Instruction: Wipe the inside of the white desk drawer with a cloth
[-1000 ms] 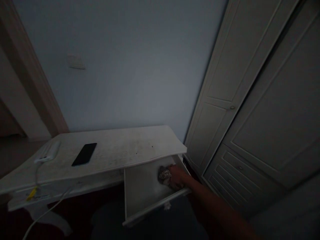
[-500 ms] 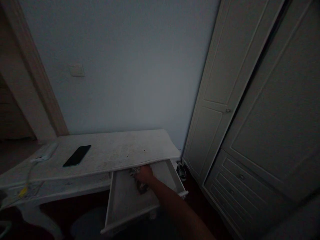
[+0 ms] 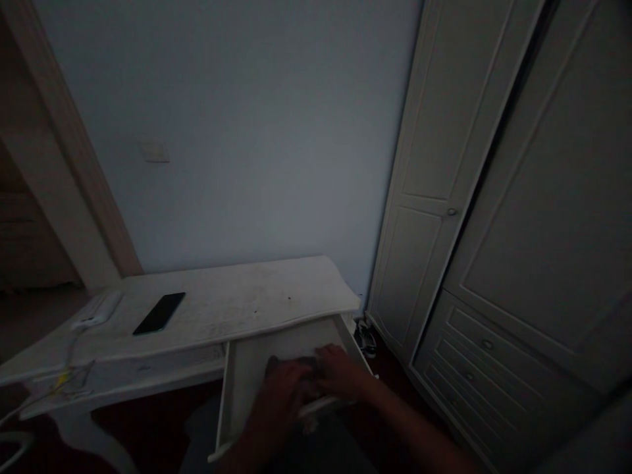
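Note:
A dark, crumpled, cloth-like bundle (image 3: 307, 361) lies in the pulled-out white drawer (image 3: 249, 361), near its front. My left hand (image 3: 285, 388) is over the left part of the bundle, with its fingers curled onto it. From the right, my right hand (image 3: 338, 370) grips the bundle's other side, close to the left. Dim light and the hands themselves hide much of the bundle, so its exact kind does not show.
The drawer belongs to a white desk (image 3: 237, 289) along the wall. A phone (image 3: 159, 313) and a white power strip (image 3: 97, 309) with a cable lie on its left. Shoes (image 3: 365, 339) stand on the floor beside a white wardrobe (image 3: 419, 263).
My left hand has come into view and onto the bundle. The bundle and my right hand have moved from the drawer's back toward its front right.

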Demonstrator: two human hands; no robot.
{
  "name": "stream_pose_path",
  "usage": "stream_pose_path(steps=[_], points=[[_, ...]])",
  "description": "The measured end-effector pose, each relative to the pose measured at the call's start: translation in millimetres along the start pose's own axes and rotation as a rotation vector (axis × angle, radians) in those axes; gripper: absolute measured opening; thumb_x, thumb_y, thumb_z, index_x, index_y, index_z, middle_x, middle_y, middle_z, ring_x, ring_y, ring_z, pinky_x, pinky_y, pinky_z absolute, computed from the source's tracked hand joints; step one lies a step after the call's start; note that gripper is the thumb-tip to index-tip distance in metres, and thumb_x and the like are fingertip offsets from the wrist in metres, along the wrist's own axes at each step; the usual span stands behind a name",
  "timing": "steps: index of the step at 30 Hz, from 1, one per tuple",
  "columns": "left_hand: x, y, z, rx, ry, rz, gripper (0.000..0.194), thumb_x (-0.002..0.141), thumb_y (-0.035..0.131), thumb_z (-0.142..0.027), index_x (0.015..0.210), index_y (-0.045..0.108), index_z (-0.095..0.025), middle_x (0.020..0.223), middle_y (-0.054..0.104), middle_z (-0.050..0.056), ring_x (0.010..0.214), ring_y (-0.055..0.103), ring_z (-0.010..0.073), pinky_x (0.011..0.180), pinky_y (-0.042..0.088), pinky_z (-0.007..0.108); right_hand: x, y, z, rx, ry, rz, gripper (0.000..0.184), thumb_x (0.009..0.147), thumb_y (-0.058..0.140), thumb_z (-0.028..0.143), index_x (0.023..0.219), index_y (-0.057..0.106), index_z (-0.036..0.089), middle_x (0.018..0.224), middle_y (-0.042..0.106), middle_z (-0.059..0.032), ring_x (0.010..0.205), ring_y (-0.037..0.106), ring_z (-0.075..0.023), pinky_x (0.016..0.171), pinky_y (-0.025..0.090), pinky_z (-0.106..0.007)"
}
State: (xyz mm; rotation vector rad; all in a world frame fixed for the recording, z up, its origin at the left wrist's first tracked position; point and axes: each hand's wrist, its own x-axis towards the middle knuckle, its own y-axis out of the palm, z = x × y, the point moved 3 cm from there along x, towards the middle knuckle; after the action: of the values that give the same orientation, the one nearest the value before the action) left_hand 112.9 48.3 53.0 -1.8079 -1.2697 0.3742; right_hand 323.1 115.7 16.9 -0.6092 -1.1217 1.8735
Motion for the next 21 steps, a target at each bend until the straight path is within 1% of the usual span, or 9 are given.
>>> stream_pose_path(steps=[2, 4, 6, 8, 10, 14, 17, 19, 21], points=[[23, -4.3, 28, 0.176, 0.013, 0.147, 0.052, 0.098, 0.054, -0.031, 0.150, 0.057, -0.033, 0.154, 0.060, 0.007, 0.141, 0.054, 0.0304, 0.121, 0.040, 0.052, -33, -6, -8, -0.086, 0.012, -0.131, 0.070, 0.089, 0.070, 0.069, 0.140, 0.062, 0.022, 0.136, 0.064, -0.0150, 0.125, 0.059, -0.0320, 0.106, 0.046, -0.043], [38, 8.2, 50, 0.302, 0.016, 0.433, 0.075, 0.085, 0.071, -0.043, 0.157, 0.049, -0.040, 0.165, 0.050, 0.006, 0.149, 0.046, 0.0366, 0.124, 0.032, 0.061, -57, -4, -15, -0.225, -0.024, -0.164, 0.062, 0.085, 0.073, 0.072, 0.123, 0.068, 0.023, 0.123, 0.069, -0.0121, 0.115, 0.062, -0.0318, 0.102, 0.045, -0.044], [50, 21.7, 64, 0.405, -0.009, 0.500, 0.088, 0.077, 0.076, -0.045, 0.159, 0.043, -0.045, 0.166, 0.048, 0.006, 0.149, 0.046, 0.0387, 0.123, 0.029, 0.066, -69, 3, -24, -0.353, -0.062, -0.160, 0.048, 0.087, 0.076, 0.065, 0.109, 0.068, 0.023, 0.111, 0.072, -0.0095, 0.106, 0.064, -0.0300, 0.098, 0.044, -0.044], [59, 30.0, 72, 0.461, -0.047, 0.469, 0.090, 0.075, 0.076, -0.039, 0.158, 0.044, -0.045, 0.163, 0.051, 0.006, 0.144, 0.051, 0.0382, 0.119, 0.036, 0.063, -71, 10, -33, -0.426, -0.102, -0.179, 0.031, 0.094, 0.072, 0.052, 0.102, 0.066, 0.022, 0.103, 0.073, -0.0068, 0.099, 0.065, -0.0263, 0.094, 0.043, -0.041], [61, 27.6, 80, 0.499, -0.114, 0.404, 0.088, 0.076, 0.072, -0.031, 0.158, 0.044, -0.043, 0.162, 0.051, 0.008, 0.140, 0.054, 0.0369, 0.112, 0.045, 0.057, -68, 20, -39, -0.462, -0.168, -0.216, 0.026, 0.096, 0.070, 0.048, 0.096, 0.064, 0.022, 0.096, 0.073, -0.0052, 0.092, 0.064, -0.0239, 0.090, 0.042, -0.039], [47, -1.0, 106, 0.605, -0.335, 0.249, 0.082, 0.083, 0.061, -0.021, 0.161, 0.040, -0.029, 0.164, 0.044, 0.017, 0.143, 0.049, 0.0390, 0.102, 0.052, 0.053, -64, 40, -38, -0.499, -0.320, -0.339, 0.034, 0.096, 0.065, 0.056, 0.089, 0.062, 0.022, 0.085, 0.071, -0.0048, 0.082, 0.061, -0.0224, 0.081, 0.040, -0.038], [40, -16.0, 121, 0.658, -0.471, 0.167, 0.070, 0.092, 0.055, -0.024, 0.160, 0.038, -0.014, 0.161, 0.044, 0.026, 0.144, 0.047, 0.0416, 0.107, 0.048, 0.054, -65, 48, -33, -0.497, -0.358, -0.441, 0.042, 0.099, 0.058, 0.062, 0.086, 0.061, 0.022, 0.078, 0.068, -0.0043, 0.075, 0.059, -0.0212, 0.075, 0.038, -0.037], [49, -14.4, 120, 0.662, -0.512, 0.139, 0.062, 0.097, 0.049, -0.024, 0.157, 0.040, -0.009, 0.156, 0.048, 0.028, 0.140, 0.051, 0.0405, 0.107, 0.048, 0.054, -66, 49, -30, -0.489, -0.359, -0.498, 0.046, 0.100, 0.054, 0.065, 0.083, 0.059, 0.022, 0.075, 0.066, -0.0040, 0.073, 0.058, -0.0205, 0.072, 0.036, -0.037], [70, -3.0, 109, 0.640, -0.506, 0.135, 0.058, 0.097, 0.047, -0.021, 0.154, 0.043, -0.013, 0.151, 0.054, 0.026, 0.137, 0.054, 0.0388, 0.104, 0.050, 0.053, -66, 49, -28, -0.479, -0.359, -0.539, 0.049, 0.100, 0.053, 0.067, 0.081, 0.059, 0.022, 0.073, 0.065, -0.0036, 0.071, 0.058, -0.0200, 0.070, 0.036, -0.036]])
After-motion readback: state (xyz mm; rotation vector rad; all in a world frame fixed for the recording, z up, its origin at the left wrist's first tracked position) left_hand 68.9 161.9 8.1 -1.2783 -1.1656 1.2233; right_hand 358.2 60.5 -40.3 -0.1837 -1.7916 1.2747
